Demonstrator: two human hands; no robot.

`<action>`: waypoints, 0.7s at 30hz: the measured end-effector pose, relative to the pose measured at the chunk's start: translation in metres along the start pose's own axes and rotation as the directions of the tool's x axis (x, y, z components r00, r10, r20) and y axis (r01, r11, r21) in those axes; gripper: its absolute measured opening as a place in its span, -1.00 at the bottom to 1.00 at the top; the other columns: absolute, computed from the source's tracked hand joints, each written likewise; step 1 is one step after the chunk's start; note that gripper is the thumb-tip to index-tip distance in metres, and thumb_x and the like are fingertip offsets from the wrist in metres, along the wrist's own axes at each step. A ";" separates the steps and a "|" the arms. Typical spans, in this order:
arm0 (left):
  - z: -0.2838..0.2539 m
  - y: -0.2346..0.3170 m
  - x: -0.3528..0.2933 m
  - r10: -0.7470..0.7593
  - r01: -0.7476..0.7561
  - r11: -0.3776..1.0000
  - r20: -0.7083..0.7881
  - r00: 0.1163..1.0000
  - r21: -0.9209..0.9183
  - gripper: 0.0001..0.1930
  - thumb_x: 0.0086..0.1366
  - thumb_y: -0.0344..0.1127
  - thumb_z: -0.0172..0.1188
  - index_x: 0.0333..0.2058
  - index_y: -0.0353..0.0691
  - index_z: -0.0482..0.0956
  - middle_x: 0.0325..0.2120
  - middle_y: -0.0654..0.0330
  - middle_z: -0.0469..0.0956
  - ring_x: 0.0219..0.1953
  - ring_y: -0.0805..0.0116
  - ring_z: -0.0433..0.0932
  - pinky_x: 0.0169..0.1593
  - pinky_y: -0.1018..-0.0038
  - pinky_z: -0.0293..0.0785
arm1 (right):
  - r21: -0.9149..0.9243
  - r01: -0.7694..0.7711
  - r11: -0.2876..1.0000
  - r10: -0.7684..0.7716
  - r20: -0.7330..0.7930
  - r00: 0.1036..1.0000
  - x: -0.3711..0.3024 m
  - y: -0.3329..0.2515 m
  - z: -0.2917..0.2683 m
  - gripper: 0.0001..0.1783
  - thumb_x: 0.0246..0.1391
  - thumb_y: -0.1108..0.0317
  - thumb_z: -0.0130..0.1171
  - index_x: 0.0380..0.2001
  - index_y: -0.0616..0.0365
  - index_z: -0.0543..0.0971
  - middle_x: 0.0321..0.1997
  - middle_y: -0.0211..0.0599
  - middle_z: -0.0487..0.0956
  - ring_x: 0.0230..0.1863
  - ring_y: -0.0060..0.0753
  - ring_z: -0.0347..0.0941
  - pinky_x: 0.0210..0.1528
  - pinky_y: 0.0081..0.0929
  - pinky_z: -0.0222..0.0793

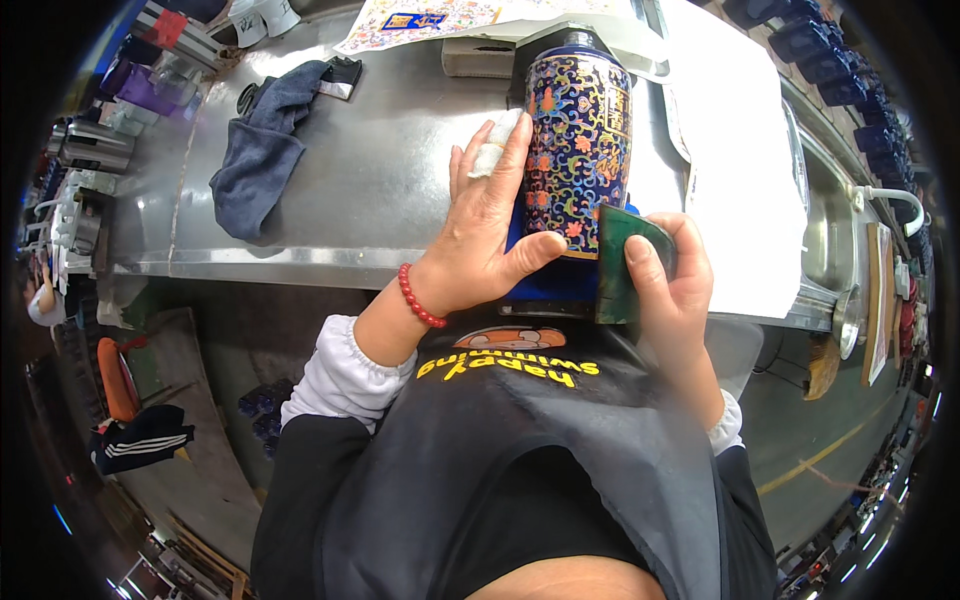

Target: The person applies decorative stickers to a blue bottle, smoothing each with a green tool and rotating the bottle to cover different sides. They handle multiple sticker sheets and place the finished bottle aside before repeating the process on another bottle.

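A dark blue bottle [572,150] covered in a colourful floral pattern lies on its side at the metal table's front edge, its neck pointing away from me. My left hand [485,215] lies along the bottle's left side with the fingers stretched out and the thumb apart. A white wrapping [493,145] is around one of its fingers. My right hand [675,280] grips a flat green scraper [620,265] between thumb and fingers. The scraper's straight edge is against the lower right of the bottle. Blue material [548,285] shows beneath the bottle's near end.
A crumpled grey-blue cloth [262,150] lies on the metal table [370,150] at left. White sheets [735,150] cover the right side, and a patterned sheet [425,20] lies at the back. A sink [825,215] with a tap [895,200] stands far right. Several dark blue bottles [825,60] line the upper right.
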State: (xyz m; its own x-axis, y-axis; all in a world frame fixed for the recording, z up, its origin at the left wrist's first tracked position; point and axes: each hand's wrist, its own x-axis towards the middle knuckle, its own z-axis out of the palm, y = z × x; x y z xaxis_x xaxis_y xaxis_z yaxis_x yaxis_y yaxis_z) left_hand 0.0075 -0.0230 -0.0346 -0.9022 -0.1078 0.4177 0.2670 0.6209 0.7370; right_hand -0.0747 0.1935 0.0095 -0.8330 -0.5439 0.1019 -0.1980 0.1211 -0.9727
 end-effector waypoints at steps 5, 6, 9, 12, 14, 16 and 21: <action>0.007 -0.003 -0.005 -0.023 0.022 0.999 -0.020 1.000 -0.028 0.13 0.31 0.36 0.11 0.49 -0.31 -0.25 0.21 -0.16 0.43 0.47 -0.32 -0.09 0.41 -0.23 -0.54 | -0.159 0.061 0.985 -0.056 0.034 0.998 0.004 -0.018 0.005 -0.81 0.25 0.39 0.21 -0.17 0.28 0.51 -0.38 -0.25 0.57 -0.39 -0.47 0.46 -0.28 -0.50 0.42; 0.006 -0.003 -0.004 -0.021 0.020 0.999 -0.017 1.000 -0.028 0.13 0.31 0.35 0.11 0.49 -0.32 -0.25 0.20 -0.16 0.44 0.46 -0.32 -0.08 0.42 -0.22 -0.54 | -0.195 0.072 0.978 -0.064 0.046 0.997 0.005 -0.021 0.006 -0.81 0.24 0.40 0.21 -0.17 0.28 0.50 -0.38 -0.22 0.57 -0.40 -0.43 0.48 -0.28 -0.48 0.42; 0.003 -0.003 -0.003 -0.002 0.002 0.999 -0.003 1.000 -0.048 0.13 0.32 0.34 0.12 0.48 -0.36 -0.26 0.19 -0.17 0.45 0.45 -0.33 -0.05 0.42 -0.23 -0.52 | -0.280 0.125 0.952 -0.105 0.085 0.991 0.009 -0.029 0.008 -0.81 0.22 0.41 0.21 -0.17 0.29 0.50 -0.38 -0.13 0.58 -0.40 -0.26 0.53 -0.28 -0.40 0.44; 0.002 -0.004 -0.004 0.016 -0.016 0.997 0.000 1.000 -0.077 0.16 0.30 0.35 0.14 0.47 -0.40 -0.26 0.18 -0.16 0.46 0.44 -0.34 -0.01 0.42 -0.24 -0.50 | -0.348 0.170 0.922 -0.135 0.121 0.983 0.011 -0.035 0.012 -0.81 0.20 0.42 0.21 -0.17 0.28 0.51 -0.38 -0.07 0.59 -0.40 -0.12 0.56 -0.28 -0.35 0.45; 0.003 -0.006 -0.006 0.033 -0.033 0.999 -0.001 0.999 -0.038 0.20 0.25 0.37 0.17 0.47 -0.41 -0.25 0.16 -0.15 0.48 0.44 -0.34 -0.01 0.41 -0.25 -0.49 | -0.381 0.192 0.905 -0.144 0.150 0.978 0.013 -0.039 0.015 -0.81 0.20 0.42 0.21 -0.17 0.28 0.51 -0.37 -0.05 0.59 -0.39 -0.07 0.57 -0.28 -0.32 0.46; 0.002 -0.007 -0.009 0.069 -0.068 0.996 -0.016 0.997 0.050 0.25 0.19 0.40 0.22 0.47 -0.42 -0.24 0.12 -0.15 0.51 0.44 -0.34 -0.02 0.41 -0.28 -0.48 | -0.418 0.210 0.884 -0.140 0.193 0.971 0.013 -0.043 0.015 -0.81 0.19 0.42 0.21 -0.17 0.27 0.51 -0.37 -0.04 0.60 -0.39 -0.05 0.58 -0.28 -0.31 0.46; -0.007 0.001 -0.011 0.017 0.002 0.910 -0.042 0.999 0.414 0.25 -0.02 0.41 0.37 0.42 -0.38 0.07 0.00 -0.16 0.56 0.46 -0.38 -0.11 0.38 -0.37 -0.47 | -0.305 0.074 0.950 -0.034 0.135 0.990 0.014 -0.042 0.002 -0.82 0.27 0.40 0.19 -0.16 0.26 0.49 -0.33 -0.38 0.56 -0.31 -0.62 0.44 -0.23 -0.59 0.39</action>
State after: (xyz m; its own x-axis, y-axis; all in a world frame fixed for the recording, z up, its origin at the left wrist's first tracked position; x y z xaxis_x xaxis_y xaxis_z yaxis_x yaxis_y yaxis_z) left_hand 0.0202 -0.0265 -0.0352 -0.8824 -0.1303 0.4520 0.1008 0.8862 0.4522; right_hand -0.0767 0.1792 0.0510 -0.7483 -0.6548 0.1062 -0.4075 0.3274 -0.8525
